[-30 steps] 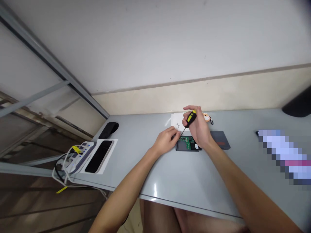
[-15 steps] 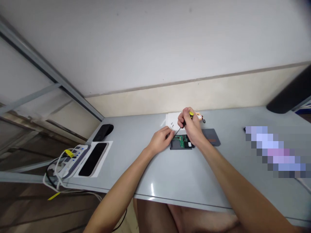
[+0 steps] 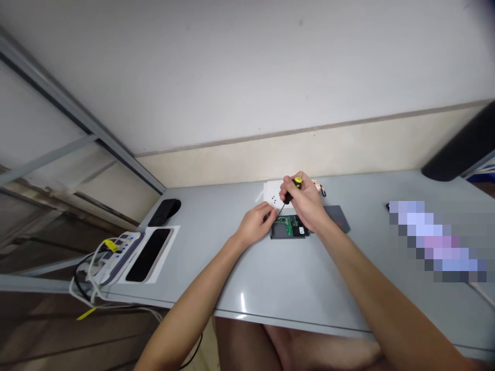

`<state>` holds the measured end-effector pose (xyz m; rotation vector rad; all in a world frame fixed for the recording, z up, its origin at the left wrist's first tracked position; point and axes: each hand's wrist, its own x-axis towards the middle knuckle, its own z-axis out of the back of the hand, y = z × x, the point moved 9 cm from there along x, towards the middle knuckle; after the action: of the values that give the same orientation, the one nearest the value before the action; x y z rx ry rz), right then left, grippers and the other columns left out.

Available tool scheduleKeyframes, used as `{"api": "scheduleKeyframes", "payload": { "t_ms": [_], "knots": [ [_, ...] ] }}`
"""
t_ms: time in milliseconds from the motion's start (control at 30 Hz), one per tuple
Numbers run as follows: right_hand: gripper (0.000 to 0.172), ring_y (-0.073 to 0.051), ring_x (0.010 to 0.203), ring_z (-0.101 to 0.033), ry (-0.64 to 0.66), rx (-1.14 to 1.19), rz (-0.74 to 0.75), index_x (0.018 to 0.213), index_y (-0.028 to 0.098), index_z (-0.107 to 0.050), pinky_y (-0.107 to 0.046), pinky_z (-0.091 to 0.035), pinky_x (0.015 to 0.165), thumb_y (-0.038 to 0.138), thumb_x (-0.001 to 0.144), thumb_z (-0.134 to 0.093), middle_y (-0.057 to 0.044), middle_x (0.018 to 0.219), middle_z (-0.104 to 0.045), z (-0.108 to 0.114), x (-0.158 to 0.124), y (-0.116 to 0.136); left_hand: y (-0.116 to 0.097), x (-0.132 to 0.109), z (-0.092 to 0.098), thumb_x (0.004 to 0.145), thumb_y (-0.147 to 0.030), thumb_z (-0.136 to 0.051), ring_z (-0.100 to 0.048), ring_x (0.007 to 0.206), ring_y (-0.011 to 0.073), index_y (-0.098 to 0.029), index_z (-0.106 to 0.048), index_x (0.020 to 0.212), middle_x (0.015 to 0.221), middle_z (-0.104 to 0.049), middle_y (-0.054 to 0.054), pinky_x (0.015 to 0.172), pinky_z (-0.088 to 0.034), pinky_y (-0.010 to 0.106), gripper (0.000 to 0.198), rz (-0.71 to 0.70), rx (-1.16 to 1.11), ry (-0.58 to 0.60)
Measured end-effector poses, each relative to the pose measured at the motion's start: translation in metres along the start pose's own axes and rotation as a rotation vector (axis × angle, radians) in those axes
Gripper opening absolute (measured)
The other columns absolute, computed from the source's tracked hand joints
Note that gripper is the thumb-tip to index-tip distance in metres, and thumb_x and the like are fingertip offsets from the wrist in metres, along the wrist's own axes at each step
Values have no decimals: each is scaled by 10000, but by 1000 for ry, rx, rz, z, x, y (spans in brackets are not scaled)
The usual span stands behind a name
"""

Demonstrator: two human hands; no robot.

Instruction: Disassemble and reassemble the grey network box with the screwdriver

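An opened dark case with a green circuit board [image 3: 289, 225] lies on the grey table [image 3: 294, 273]. My right hand [image 3: 305, 202] is closed round a small screwdriver [image 3: 291, 189] with a black and yellow handle, its tip pointing down at the board's far left corner. My left hand [image 3: 256, 222] rests at the case's left end, fingers curled against it and steadying it. A white sheet [image 3: 274, 194] with a few tiny dark screws on it lies just behind the case. A flat dark grey cover [image 3: 337, 216] sits to the right, partly behind my right hand.
A black phone [image 3: 148, 247] lies on white paper at the table's left end, with a power strip and cables [image 3: 116, 251] beside it and a black pouch [image 3: 164, 210] behind. A small orange keychain charm [image 3: 317, 186] sits near the wall. A dark object [image 3: 460, 149] stands far right.
The view has shifted slightly, so things sit a little further left. My right hand has turned the screwdriver handle in its fingers over the board's corner. The left hand keeps its place.
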<state>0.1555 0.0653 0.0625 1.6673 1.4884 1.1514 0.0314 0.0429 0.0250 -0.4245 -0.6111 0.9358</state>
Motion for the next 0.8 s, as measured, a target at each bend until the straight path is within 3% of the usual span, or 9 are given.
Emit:
{"api": "scheduleKeyframes", "payload": {
  "t_ms": [133,200,300,433,633,800],
  "knots": [
    [625,-96,534,-445,-66,-55,66,795,260,-478,-254,-363,534,778,686,-810,101,576,-418,7,3,1,1,0,0,1067,-296,-461,-614,781,170,-194,-638,813,859,-638,30,742,-476,299,325,-2,-8,-1],
    [592,-106,552,-461,-54,-26,57,830,256,-558,-266,-384,544,823,758,-715,75,609,-444,7,4,1,1,0,0,1066,-302,-466,-617,779,170,-195,-644,814,869,-643,31,744,-481,300,327,8,-16,1],
    [497,-124,605,-494,-25,33,11,971,257,-683,-285,-427,592,743,871,-649,40,683,-509,4,3,-1,3,0,-1,1067,-320,-464,-616,773,169,-200,-639,802,863,-640,30,740,-483,297,340,25,-24,6],
    [438,-136,685,-528,-27,-35,40,989,264,-735,-286,-442,640,674,834,-741,24,750,-553,4,0,1,2,1,-1,1070,-323,-453,-618,794,173,-203,-629,797,860,-632,31,762,-482,298,346,5,-24,4],
    [540,-124,681,-538,-82,-109,88,757,250,-611,-277,-458,661,763,738,-780,36,705,-569,11,3,3,3,1,-1,1070,-313,-460,-615,783,171,-201,-638,803,863,-636,32,748,-485,298,340,-4,-18,6],
    [639,-119,613,-586,-89,-75,84,741,259,-431,-275,-494,622,763,682,-820,65,645,-588,14,3,6,2,1,-1,1064,-314,-452,-607,775,172,-200,-644,821,858,-637,34,750,-488,297,330,-2,-21,4]
  ]
}}
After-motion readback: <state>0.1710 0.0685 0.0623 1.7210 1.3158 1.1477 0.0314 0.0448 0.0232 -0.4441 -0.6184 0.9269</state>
